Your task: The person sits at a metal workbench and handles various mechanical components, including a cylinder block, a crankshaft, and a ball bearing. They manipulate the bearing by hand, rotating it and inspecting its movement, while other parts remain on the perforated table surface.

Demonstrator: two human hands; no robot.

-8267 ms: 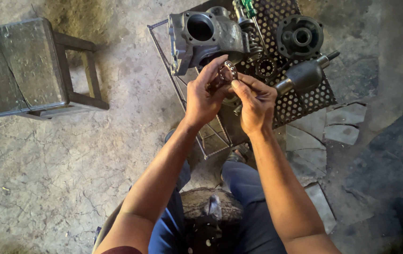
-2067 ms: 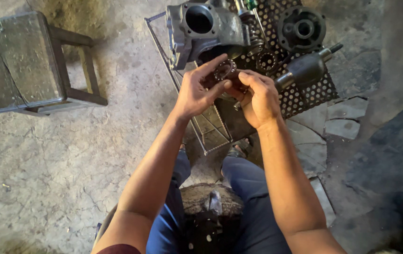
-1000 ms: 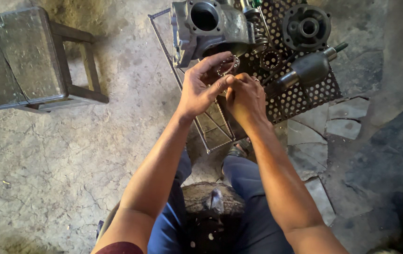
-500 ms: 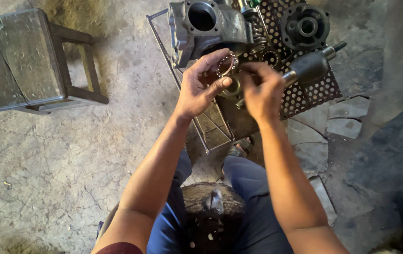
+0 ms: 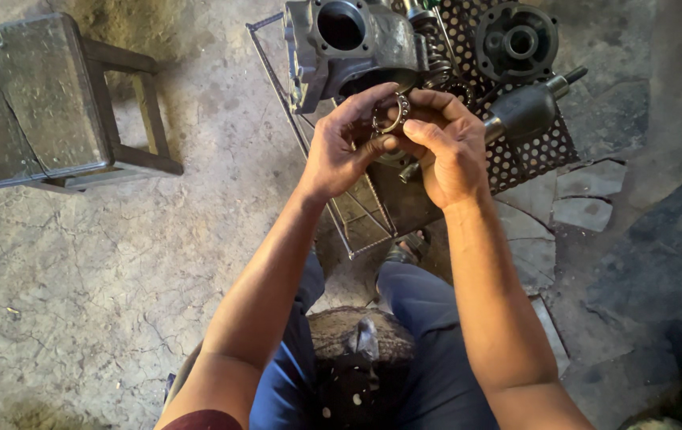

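both hands are meeting at twelve o'clock of the knees: the left hand (image 5: 341,151) and right hand (image 5: 448,155) are each keeping a grip clamped on one ball bearing ring (image 5: 391,117). one grey housing (image 5: 353,40) is sitting just beyond, one round flange (image 5: 516,40) at two o'clock, one stool (image 5: 38,103) at ten.

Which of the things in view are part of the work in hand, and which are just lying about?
In hand:
- small round metal bearing ring, gripped by left hand and right hand

Lying about:
- grey cast-metal housing with a round bore
- round dark metal flange
- dark shaft with a bulbous end
- perforated metal tray
- dark metal stool
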